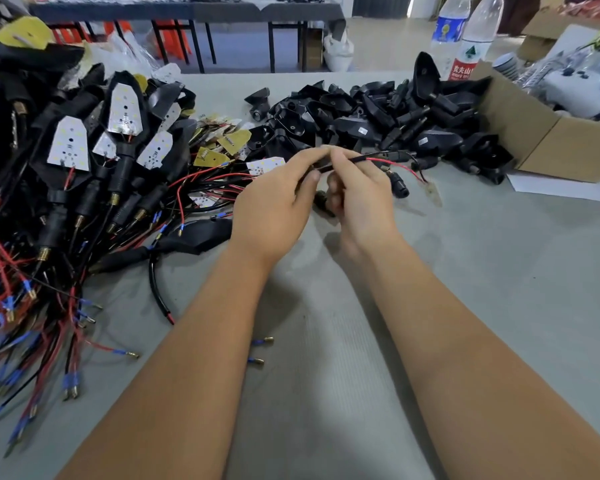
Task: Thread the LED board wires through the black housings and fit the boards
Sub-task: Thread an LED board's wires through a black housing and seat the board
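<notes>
The grey work table [465,306] is split so each stage has its own side; on my left sprawls the pile of finished assemblies [84,161], white LED boards seated in black housings with red and black leads trailing toward me, kept there, I judge, so done pieces stay apart from stock; straight ahead and to the right lies the heap of empty black housings [378,116], near enough to pick from, with a cardboard box [534,133] just beside it; between the two piles sit loose LED boards [264,165], yellow backs and white faces mixed.

My left hand [274,199] and right hand [357,199] meet over the table's middle; both are closed in a pinch on a black sleeved wire [347,162], fingertips touching, so the end stays stiff enough to feed; its red lead [402,168] runs off right, toward what may be its board, blurred; a small black part sits under my right fingers, and I cannot tell whether it is the housing.
</notes>
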